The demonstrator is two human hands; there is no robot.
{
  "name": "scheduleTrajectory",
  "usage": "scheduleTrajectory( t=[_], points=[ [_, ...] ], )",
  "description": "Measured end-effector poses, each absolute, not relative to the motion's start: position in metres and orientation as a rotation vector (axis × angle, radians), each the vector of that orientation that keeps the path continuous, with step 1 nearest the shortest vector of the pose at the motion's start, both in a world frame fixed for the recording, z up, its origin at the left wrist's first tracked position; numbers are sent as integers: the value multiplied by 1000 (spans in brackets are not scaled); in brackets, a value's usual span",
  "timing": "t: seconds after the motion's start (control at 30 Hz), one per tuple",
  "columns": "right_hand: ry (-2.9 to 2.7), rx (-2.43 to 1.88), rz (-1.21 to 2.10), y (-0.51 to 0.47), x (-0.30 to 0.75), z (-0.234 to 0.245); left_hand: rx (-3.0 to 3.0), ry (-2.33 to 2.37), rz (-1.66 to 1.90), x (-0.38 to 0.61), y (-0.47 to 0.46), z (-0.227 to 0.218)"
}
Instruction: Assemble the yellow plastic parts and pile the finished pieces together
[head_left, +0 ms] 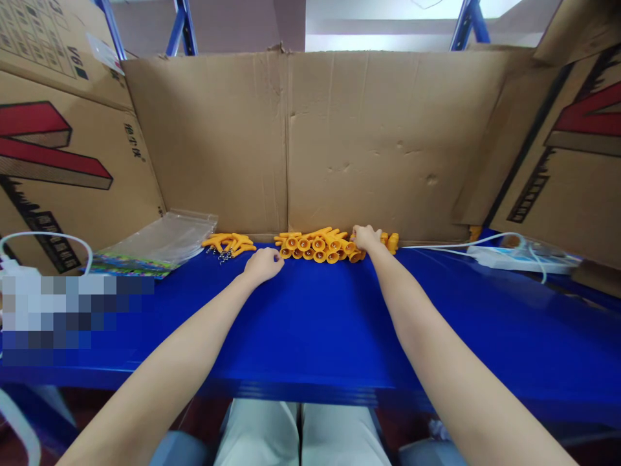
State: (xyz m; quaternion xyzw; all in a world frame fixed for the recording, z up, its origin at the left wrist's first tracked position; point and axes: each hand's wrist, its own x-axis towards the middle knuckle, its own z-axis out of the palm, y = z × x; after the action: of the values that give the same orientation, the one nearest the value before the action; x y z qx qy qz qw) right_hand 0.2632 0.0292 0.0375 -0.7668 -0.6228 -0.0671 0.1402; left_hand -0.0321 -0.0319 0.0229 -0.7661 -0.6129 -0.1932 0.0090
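A row of several small orange plastic parts [317,245] lies at the back of the blue table [310,323], against the cardboard wall. My right hand [366,237] rests on the right end of that row, fingers curled over some of the parts. My left hand [263,264] lies on the table just left of the row, fingers curled under; what is in it, if anything, is hidden. A smaller heap of orange pieces with metal keychains [229,244] sits further left.
A stack of clear plastic bags [160,241] on colourful cards lies at the left. A white power strip [521,259] with white cables sits at the right. Cardboard sheets [310,142] wall the table on three sides.
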Motion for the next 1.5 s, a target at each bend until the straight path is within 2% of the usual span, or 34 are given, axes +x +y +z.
scheduleTrajectory(
  t=[0.33,0.6,0.7,0.87,1.0,1.13,1.23,1.5],
  points=[
    [-1737,-2196,-153,30,284,40,-2424,-1889,-627,-33,-30,21],
    [-1691,-2123,-359,8,284,75,-2422,-1909,-651,-33,-31,22],
    [-1640,-2196,-321,-11,286,80,-2423,-1903,-613,-34,-31,22],
    [-1673,-2390,-31,-30,294,62,-2431,-1909,-543,-32,-32,20],
    [-1657,-2279,146,-35,299,38,-2378,-1935,-573,-36,-29,24],
    [-1673,-2162,125,-39,304,19,-2142,-2073,-657,-56,-15,35],
    [-1678,-2124,123,-40,308,12,-1952,-2225,-569,-79,-1,38],
    [-1668,-2072,192,-40,310,5,-1841,-2382,-529,-112,28,21]
  ],
)
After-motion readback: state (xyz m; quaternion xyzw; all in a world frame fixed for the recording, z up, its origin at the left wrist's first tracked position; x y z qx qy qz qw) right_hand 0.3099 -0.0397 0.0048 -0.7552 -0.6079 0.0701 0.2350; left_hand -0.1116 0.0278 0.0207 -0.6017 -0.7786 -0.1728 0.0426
